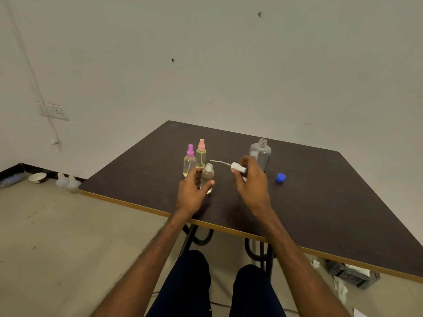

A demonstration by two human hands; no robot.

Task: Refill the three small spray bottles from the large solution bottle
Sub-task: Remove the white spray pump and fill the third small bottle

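Three small spray bottles stand on the dark table (320, 202). The purple-capped bottle (189, 160) and the pink-capped bottle (201, 153) hold yellowish liquid and have their sprayers on. In front of them the third small bottle (208, 175) is uncapped; my left hand (193, 191) curls around its lower part. My right hand (250, 181) holds its white spray head (238, 167) in the air, the dip tube pointing left. The large clear solution bottle (260, 153) stands open behind my right hand. Its blue cap (280, 177) lies to the right.
The table's front edge runs close to my knees. On the floor at left sit a white bowl (37, 177) and two pale plastic bottles (67, 183). A grey crate (353, 274) with papers lies under the table's right side.
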